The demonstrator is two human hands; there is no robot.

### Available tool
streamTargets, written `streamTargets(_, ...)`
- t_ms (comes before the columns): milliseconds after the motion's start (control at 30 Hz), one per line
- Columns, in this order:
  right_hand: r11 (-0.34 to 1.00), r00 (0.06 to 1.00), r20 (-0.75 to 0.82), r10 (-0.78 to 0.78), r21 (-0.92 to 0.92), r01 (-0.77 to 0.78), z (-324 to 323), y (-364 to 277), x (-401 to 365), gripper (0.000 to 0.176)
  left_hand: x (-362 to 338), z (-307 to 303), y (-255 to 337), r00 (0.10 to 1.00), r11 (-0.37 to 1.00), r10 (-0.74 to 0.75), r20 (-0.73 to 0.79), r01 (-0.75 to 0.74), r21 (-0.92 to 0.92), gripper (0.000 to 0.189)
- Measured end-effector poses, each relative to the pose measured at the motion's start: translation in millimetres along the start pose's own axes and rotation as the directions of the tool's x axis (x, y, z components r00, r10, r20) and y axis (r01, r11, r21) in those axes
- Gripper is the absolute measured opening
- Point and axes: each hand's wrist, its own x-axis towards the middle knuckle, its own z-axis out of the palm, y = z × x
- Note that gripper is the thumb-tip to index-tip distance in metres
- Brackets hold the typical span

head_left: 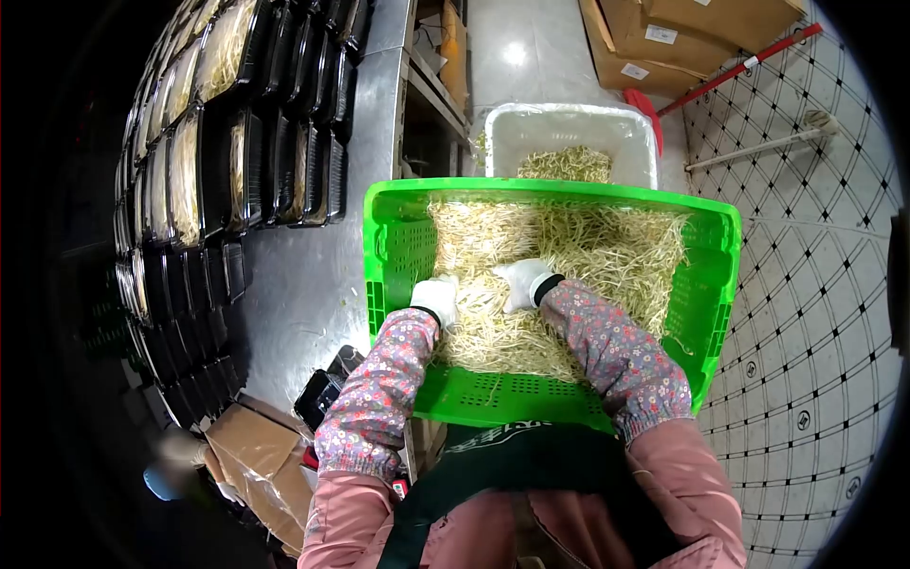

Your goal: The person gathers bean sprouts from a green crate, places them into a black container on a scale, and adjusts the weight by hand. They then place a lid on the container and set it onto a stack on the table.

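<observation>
A large green plastic crate (550, 190) sits in front of me, heaped with pale bean sprouts (502, 341). My left hand (438, 298), in a white glove, presses into the sprouts near the crate's left side; its fingertips are hidden among them. To its right, my right hand (524, 283), gloved the same way, lies on the heap with thumb and fingers apart, touching sprouts. Flowered sleeve covers (374, 398) run up both forearms. A dark green apron (531, 465) is against the crate's near edge.
Behind the crate stands a white tub (573, 123) holding more sprouts. Black trays of wrapped sprouts (213, 175) are stacked on the metal table (284, 284) at left. Cardboard boxes (697, 38) stand at back right, another box (256, 450) at lower left beside a blurred person (180, 465).
</observation>
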Motion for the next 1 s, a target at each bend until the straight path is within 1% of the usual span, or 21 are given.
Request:
streamTargets(100,1.000,0.997,-0.080,0.005,-0.001,-0.005,-14,-14,-14,0.076,-26,-31,9,0.994,0.984,-0.107,-0.008,0.104,-0.142,0.037)
streamTargets(133,1.000,0.994,-0.109,-0.027,-0.014,0.026,-26,-20,-24,0.073,-32,-32,11,0.986,0.982,-0.118,-0.122,0.097,-0.162,0.038)
streamTargets(167,0.998,0.989,-0.140,-0.056,-0.028,0.053,-39,-26,-36,0.070,-40,-35,11,0.982,0.977,-0.120,-0.144,0.091,-0.191,0.039)
streamTargets(267,0.985,0.921,-0.353,-0.164,-0.116,0.131,-66,-29,-79,0.050,-70,-75,38,0.944,0.958,-0.081,-0.319,-0.014,-0.286,0.037)
streamTargets(333,0.971,0.890,-0.410,-0.198,-0.205,0.122,-91,-26,-115,0.040,-69,-88,62,0.900,0.942,-0.028,-0.434,-0.122,-0.313,0.035)
streamTargets(367,0.973,0.901,-0.414,-0.128,-0.230,0.032,-105,-27,-139,0.033,-59,-88,74,0.881,0.936,-0.003,-0.473,-0.164,-0.312,0.034)
streamTargets(400,0.967,0.832,-0.527,-0.173,-0.250,0.042,-100,-11,-148,0.030,-49,-88,88,0.860,0.928,0.022,-0.510,-0.207,-0.309,0.033)
streamTargets(500,0.929,0.784,-0.615,-0.086,-0.334,-0.160,-87,24,-174,0.022,-14,-79,142,0.806,0.935,-0.032,-0.591,-0.184,-0.302,0.034)
streamTargets(533,0.930,0.804,-0.593,0.033,-0.276,-0.242,-72,31,-179,0.036,12,-48,153,0.767,0.939,-0.032,-0.641,-0.197,-0.282,0.037)
streamTargets(567,0.918,0.827,-0.557,0.076,-0.284,-0.276,-44,42,-183,0.050,24,-17,164,0.758,0.929,0.006,-0.652,-0.246,-0.278,0.054)
streamTargets(600,0.906,0.846,-0.521,0.118,-0.293,-0.306,-14,49,-193,0.064,2,-9,179,0.790,0.936,0.118,-0.601,-0.291,-0.199,0.053)
streamTargets(633,0.907,0.870,-0.482,0.104,-0.313,-0.282,9,46,-212,0.076,-14,19,188,0.811,0.883,0.206,-0.548,-0.395,-0.253,0.081)
streamTargets(667,0.909,0.894,-0.440,0.090,-0.329,-0.254,33,39,-231,0.088,-41,32,195,0.858,0.925,0.269,-0.437,-0.356,-0.131,0.097)
streamTargets(700,0.923,0.912,-0.391,0.123,-0.292,-0.250,51,29,-249,0.088,-64,36,193,0.885,0.912,0.356,-0.301,-0.399,-0.096,0.099)
streamTargets(800,0.981,0.965,-0.247,0.090,-0.144,-0.129,101,24,-291,0.088,-104,29,168,0.804,0.796,0.573,-0.158,-0.592,-0.129,0.082)
streamTargets(833,0.983,0.973,-0.219,0.077,-0.146,-0.110,94,19,-302,0.075,-105,27,156,0.762,0.732,0.644,-0.068,-0.639,-0.235,0.079)
streamTargets(867,0.997,0.982,-0.175,0.072,-0.014,-0.075,89,27,-304,0.068,-104,23,146,0.702,0.662,0.712,0.013,-0.665,-0.345,0.075)
streamTargets(900,0.992,0.990,-0.129,0.060,0.122,-0.044,79,39,-304,0.061,-107,-7,140,0.662,0.615,0.740,0.119,-0.594,-0.518,0.066)
streamTargets(933,0.966,0.995,-0.085,0.044,0.257,-0.021,66,51,-300,0.056,-98,-25,133,0.650,0.649,0.720,0.245,-0.503,-0.571,0.059)
streamTargets(967,0.949,0.983,-0.058,0.174,0.275,-0.151,22,35,-302,0.045,-82,-35,130,0.733,0.678,0.657,0.178,-0.471,-0.565,0.055)
streamTargets(1000,0.960,0.959,-0.228,0.169,0.260,-0.107,16,51,-289,0.043,-64,-43,129,0.804,0.702,0.585,0.106,-0.437,-0.562,0.052)
